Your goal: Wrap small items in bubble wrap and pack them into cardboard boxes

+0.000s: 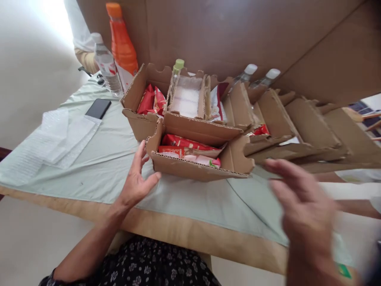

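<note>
A brown cardboard organiser (193,169) with stepped compartments stands on the table in front of me. Its front compartment holds red and pink snack packets (184,147). More red packets (151,101) sit in the back-left compartment, and a white pad (187,99) lies in the middle one. My left hand (137,178) is open, its fingers apart, with the thumb against the organiser's front-left corner. My right hand (300,210) hovers open and blurred, close to the camera, below the organiser's right end and holding nothing.
An orange bottle (122,43) and a clear water bottle (106,65) stand at the back left. A black phone (98,108) and bubble wrap (56,137) lie on the pale green cloth (101,167). Bottle caps (262,74) show behind the organiser. A large cardboard sheet (268,35) rises behind.
</note>
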A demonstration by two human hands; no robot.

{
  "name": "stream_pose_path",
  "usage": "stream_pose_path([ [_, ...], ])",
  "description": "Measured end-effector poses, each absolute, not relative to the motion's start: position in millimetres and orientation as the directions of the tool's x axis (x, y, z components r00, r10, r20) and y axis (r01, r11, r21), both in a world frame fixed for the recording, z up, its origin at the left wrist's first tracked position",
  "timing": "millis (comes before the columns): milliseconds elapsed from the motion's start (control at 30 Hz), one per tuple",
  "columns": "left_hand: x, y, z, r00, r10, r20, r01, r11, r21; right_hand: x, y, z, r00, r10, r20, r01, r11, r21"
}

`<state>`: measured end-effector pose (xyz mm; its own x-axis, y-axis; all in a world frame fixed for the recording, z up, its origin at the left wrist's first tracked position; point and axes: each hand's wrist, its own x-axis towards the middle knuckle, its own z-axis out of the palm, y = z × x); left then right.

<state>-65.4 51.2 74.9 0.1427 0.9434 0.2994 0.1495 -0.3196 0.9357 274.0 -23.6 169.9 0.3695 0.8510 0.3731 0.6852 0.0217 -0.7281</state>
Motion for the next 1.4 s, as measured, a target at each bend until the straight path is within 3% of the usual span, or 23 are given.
stream_pose_path([
  [133,-49,57,66,0.161,0.963,0.215,0.096,-0.232,0.968,227,-8,100,0.305,0.935,0.183,0.476,0.017,-0.880],
  [300,-12,25,101,0.179,0.959,0.222,0.094,-0.241,0.966,241,-48,104,0.387,0.910,0.151,0.452,-0.045,-0.891],
  [467,-1,-10,124,0.406,0.878,0.252,0.009,-0.279,0.960,253,-106,131,0.651,0.684,0.330,0.511,-0.074,-0.856],
  [533,-27,-16,122,0.356,0.913,0.200,0.011,-0.219,0.976,223,-97,136,0.591,0.711,0.380,0.528,0.016,-0.849],
  [600,-58,-19,122,0.190,0.966,0.178,0.022,-0.186,0.982,189,-79,138,0.421,0.819,0.390,0.520,0.134,-0.843],
  [700,-75,-24,131,-0.033,0.969,0.243,0.080,-0.240,0.968,165,-62,138,0.274,0.885,0.376,0.431,0.236,-0.871],
  [800,-49,-28,142,0.109,0.942,0.317,0.076,-0.326,0.942,183,-72,136,0.471,0.798,0.376,0.373,0.205,-0.905],
  [900,-32,-29,145,0.254,0.923,0.290,0.033,-0.308,0.951,196,-85,132,0.615,0.688,0.386,0.387,0.163,-0.907],
  [1067,-70,-27,144,0.011,0.966,0.257,0.107,-0.256,0.961,166,-69,125,0.349,0.875,0.337,0.344,0.215,-0.914],
  [1133,-71,-29,146,-0.013,0.953,0.304,0.130,-0.300,0.945,163,-66,130,0.355,0.873,0.333,0.318,0.223,-0.922],
  [1267,-49,-37,141,0.136,0.943,0.304,0.063,-0.314,0.947,180,-78,136,0.532,0.763,0.368,0.370,0.181,-0.911],
  [1400,-75,-54,115,-0.027,0.978,0.209,0.100,-0.205,0.974,159,-73,118,0.360,0.864,0.351,0.405,0.195,-0.894],
])
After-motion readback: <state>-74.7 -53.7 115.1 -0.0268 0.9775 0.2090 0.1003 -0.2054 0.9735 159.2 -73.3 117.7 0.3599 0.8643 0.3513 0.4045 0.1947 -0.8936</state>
